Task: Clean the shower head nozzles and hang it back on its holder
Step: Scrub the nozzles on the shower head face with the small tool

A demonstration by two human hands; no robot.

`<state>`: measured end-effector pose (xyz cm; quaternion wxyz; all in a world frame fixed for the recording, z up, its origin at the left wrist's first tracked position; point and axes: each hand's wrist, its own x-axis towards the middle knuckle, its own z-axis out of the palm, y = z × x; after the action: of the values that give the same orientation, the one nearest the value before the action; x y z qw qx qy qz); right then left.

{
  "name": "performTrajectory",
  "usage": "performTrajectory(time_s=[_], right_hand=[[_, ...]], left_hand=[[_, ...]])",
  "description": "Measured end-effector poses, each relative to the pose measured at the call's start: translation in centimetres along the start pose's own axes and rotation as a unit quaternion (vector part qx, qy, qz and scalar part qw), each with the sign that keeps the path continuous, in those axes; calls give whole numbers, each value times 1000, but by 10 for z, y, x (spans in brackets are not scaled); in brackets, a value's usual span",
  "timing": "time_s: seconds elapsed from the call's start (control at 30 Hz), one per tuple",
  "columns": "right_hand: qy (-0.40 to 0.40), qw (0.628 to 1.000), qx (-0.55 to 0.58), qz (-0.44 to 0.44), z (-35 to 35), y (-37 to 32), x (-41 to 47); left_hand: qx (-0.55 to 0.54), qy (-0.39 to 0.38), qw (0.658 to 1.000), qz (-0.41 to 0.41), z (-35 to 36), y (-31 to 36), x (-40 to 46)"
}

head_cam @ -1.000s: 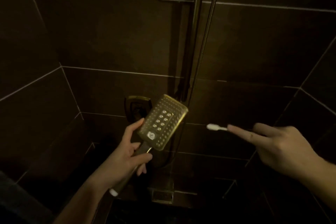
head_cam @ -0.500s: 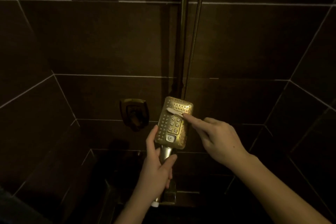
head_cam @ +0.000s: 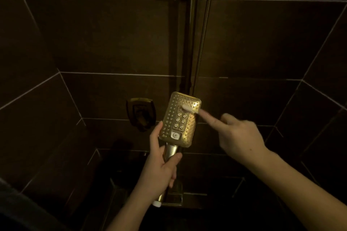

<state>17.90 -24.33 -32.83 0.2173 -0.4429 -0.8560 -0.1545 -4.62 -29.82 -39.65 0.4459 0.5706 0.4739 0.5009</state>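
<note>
A gold rectangular shower head (head_cam: 179,120) faces me at the centre, its nozzle face upright with rows of small holes and a white button low on it. My left hand (head_cam: 161,167) grips its gold handle from below, thumb along the head's left edge. My right hand (head_cam: 238,135) holds a small white brush (head_cam: 188,108), index finger stretched along it, the white tip pressed on the upper part of the nozzle face. The holder is not in view.
A vertical metal rail (head_cam: 193,30) and a ribbed hose (head_cam: 205,30) run up the dark tiled wall behind the head. A gold wall valve (head_cam: 140,113) sits to its left. A floor drain (head_cam: 174,193) lies below my left hand.
My right hand swung in from the right and set the brush on the nozzle face. My left hand turned the head upright and brought it rightward; the brush has since shifted slightly on the face.
</note>
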Motion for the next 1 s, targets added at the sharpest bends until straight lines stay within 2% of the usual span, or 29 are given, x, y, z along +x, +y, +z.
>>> performTrajectory(time_s=[0.1,0.27,0.4,0.53,0.7,0.73,0.87,0.93,1.0], right_hand=[[-56,994,-19,-96,11,-13,-22],[-10,999,-34,6,2,3,-11],[-54,995,-34,-79,10,-12,-29],[-12,999,-31,33,0,8,-13],[-75,992,-21,-101,12,-18,-38],[-62,993,-29,-96,9,-14,-34],[10,998,-44,46,-10,4,-3],[-4,999,-29,17,-4,-6,-8],[-53,997,-14,-47,6,-23,-26]], left_hand=[[0,3,1000,-6,-3,-2,-2],[5,4,1000,-8,-2,1,-5],[4,3,1000,-12,-5,-2,-7],[-6,-1,1000,-20,-2,0,-11],[6,-16,1000,-25,-2,1,-12],[9,-23,999,-27,-2,3,-13],[15,-38,999,-21,1,11,-10],[15,-34,999,-20,1,12,-7],[21,-33,999,-22,-1,11,-8]])
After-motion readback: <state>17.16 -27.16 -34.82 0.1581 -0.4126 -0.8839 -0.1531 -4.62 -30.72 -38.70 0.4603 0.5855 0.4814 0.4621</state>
